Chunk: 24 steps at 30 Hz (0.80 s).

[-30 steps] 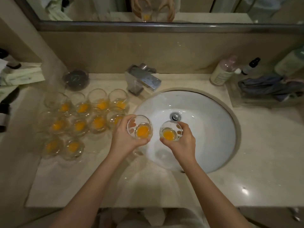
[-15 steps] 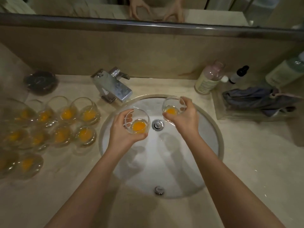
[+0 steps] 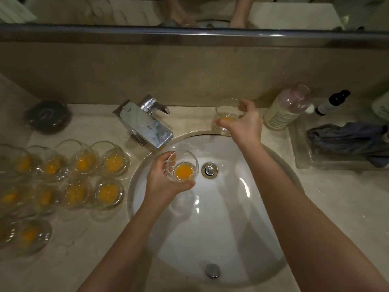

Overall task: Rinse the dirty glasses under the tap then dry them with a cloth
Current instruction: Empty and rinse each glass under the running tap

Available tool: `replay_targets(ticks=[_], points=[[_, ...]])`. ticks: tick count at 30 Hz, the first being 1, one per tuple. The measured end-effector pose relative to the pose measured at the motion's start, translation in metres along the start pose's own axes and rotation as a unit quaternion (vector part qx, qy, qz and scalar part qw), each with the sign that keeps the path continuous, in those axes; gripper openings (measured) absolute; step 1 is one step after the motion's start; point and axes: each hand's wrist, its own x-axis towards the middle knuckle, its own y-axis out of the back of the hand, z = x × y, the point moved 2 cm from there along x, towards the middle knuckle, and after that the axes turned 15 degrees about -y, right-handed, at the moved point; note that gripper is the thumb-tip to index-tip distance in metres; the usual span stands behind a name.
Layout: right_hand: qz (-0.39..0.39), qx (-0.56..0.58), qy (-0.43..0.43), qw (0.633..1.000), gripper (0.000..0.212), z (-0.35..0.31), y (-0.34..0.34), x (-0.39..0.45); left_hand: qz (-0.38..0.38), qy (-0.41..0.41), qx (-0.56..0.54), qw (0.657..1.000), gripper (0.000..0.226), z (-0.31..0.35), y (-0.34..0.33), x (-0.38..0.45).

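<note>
Rinsing stage, not yet begun: no water is visible at the tap (image 3: 147,125), and both glasses in hand hold orange residue. The left hand (image 3: 163,182) curls around a glass (image 3: 182,169) held upright over the sink (image 3: 263,239), just near and right of the spout. The right hand (image 3: 244,123) grips a second glass (image 3: 228,116) from the side, fingers and thumb curled around its wall, at the far rim of the sink on the counter (image 3: 326,207); whether it rests there cannot be told. The next move likely calls for freeing the right hand to open the tap. More dirty glasses (image 3: 84,171) stand at left. The cloth (image 3: 349,140) lies at right.
</note>
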Motion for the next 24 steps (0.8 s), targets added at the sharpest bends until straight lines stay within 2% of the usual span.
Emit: replay_targets(ticks=[15,18,20,22,24], points=[[-0.05,-0.027,0.021,0.998,0.084,-0.02,-0.045,0.003,0.004,0.024,-0.027,0.999,0.079,-0.01,0.009,0.007],[-0.059,-0.054,0.022,0.997,0.086,-0.019,-0.045,0.001,0.0,0.027,-0.039,0.999,0.086,-0.01,0.009,0.01],[-0.011,-0.101,0.071,0.992,0.083,-0.024,-0.042,-0.008,-0.003,0.03,-0.044,0.999,0.09,-0.01,0.011,0.01],[0.02,-0.091,0.157,0.983,0.07,-0.037,-0.041,-0.023,-0.004,0.031,-0.04,0.999,0.09,-0.009,0.013,0.011],[-0.029,-0.055,0.219,0.974,0.057,-0.05,-0.049,-0.038,-0.002,0.036,-0.041,0.999,0.089,-0.008,0.013,0.012]])
